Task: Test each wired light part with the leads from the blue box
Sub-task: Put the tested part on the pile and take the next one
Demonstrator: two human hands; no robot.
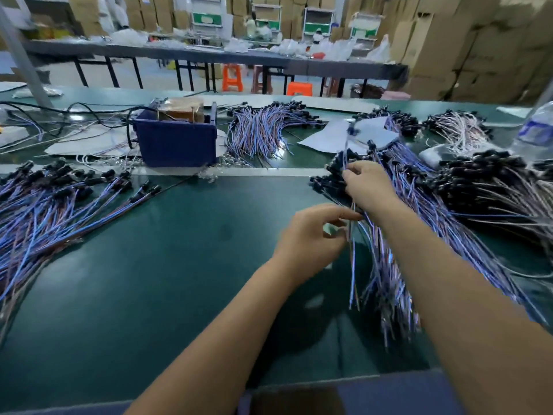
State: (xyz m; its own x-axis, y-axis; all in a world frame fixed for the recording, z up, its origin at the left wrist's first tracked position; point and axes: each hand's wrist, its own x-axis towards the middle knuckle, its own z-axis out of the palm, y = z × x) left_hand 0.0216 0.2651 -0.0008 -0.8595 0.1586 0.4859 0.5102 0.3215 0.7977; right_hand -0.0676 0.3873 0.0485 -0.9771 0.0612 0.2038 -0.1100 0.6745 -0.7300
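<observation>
At far left a pile of blue-wired parts (45, 205) lies fanned on the green tabletop (179, 265), black heads toward the far side, wire ends toward the near edge; behind it black cables (89, 115) run across white sheets (89, 142) to the blue box (176, 139), which stands left of centre at the far side with a brown block (181, 110) sitting in it; just right of the box a second bundle (263, 130) lies with its black heads away from the camera; a thin lead (176, 184) runs from near the box's base across the tabletop; near centre the left hand (311, 238) has its fingers curled, fingertips and thumb pinching thin wires at the edge of the right pile (398, 235); just beyond it the right hand (368, 187) grips a few wires near their black heads, one part (351, 131) standing up above the fingers, blurred; white paper (335, 136) lies behind that pile; further right a heap of black-headed parts with paler wires (490, 187) touches the pile; at the far right edge a clear plastic bottle (535, 130) stands, blurred.
</observation>
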